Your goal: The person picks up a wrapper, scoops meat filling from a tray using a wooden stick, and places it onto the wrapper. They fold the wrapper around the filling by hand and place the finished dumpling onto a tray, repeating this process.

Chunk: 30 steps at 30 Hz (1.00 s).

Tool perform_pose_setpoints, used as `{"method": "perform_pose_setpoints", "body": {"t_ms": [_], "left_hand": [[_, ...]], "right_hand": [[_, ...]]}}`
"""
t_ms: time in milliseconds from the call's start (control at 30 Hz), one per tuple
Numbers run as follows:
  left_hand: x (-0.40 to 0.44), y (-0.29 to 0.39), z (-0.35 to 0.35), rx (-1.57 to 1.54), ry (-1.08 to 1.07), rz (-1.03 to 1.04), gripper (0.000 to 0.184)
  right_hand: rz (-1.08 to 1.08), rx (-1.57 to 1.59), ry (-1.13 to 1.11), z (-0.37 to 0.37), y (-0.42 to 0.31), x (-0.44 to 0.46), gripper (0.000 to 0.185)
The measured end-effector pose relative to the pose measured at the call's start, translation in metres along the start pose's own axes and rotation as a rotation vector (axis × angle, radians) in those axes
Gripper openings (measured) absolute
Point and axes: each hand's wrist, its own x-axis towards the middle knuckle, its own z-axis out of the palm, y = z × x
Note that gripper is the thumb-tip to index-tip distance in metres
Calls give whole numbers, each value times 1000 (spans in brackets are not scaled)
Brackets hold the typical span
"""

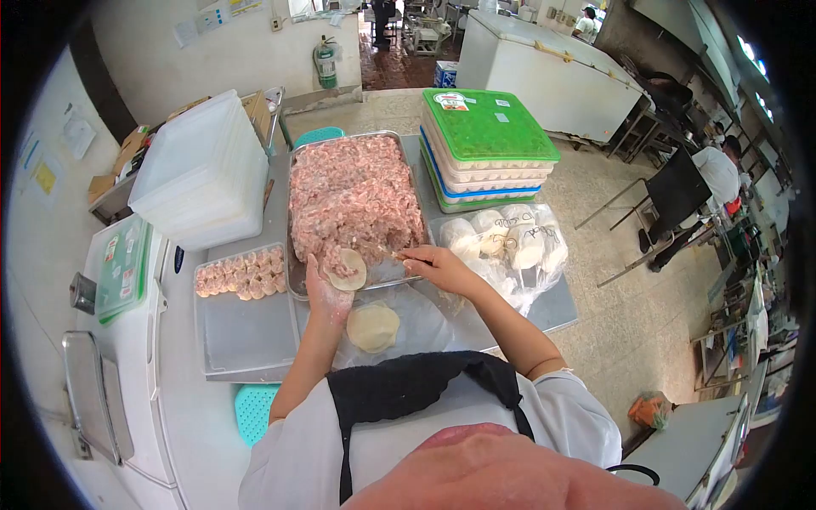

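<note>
On my left hand (326, 296) rests a round dumpling wrapper (347, 279) with a dab of minced meat on it. Some white dusting, like flour, shows at the wrist. My right hand (438, 270) is closed around a thin-handled utensil (396, 255), whose tip is close to the meat and hard to make out. Both hands are at the near edge of a metal tray (297, 280) heaped with pink minced meat (353, 187). Just below them, a small pile of round wrappers (372, 328) lies on clear plastic. Rows of filled dumplings (240, 273) occupy the far part of a tray at left.
A clear bag of wrapper stacks (510, 246) lies right of the meat. Behind it stand stacked dumpling boxes under a green lid (493, 123). White plastic containers (200, 170) are piled at left. A turquoise stool (255, 412) sits below the table. Another person (718, 174) is at far right.
</note>
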Motion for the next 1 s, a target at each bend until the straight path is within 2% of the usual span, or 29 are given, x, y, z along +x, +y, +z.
{"method": "perform_pose_setpoints", "body": {"t_ms": [233, 500, 567, 733, 1000], "left_hand": [[1, -16, -5, 47, 0, 35, 59], [-6, -41, 10, 111, 32, 121, 59], [0, -47, 6, 108, -20, 150, 61], [-11, -55, 22, 136, 16, 136, 63], [-12, -56, 9, 97, 112, 118, 64]], "right_hand": [[37, 89, -101, -14, 13, -3, 34], [-24, 106, -183, -30, 31, -4, 34], [-47, 99, -187, -34, 40, -2, 34], [-12, 203, -245, -42, 44, -5, 36], [-72, 207, -256, -41, 48, -3, 36]]}}
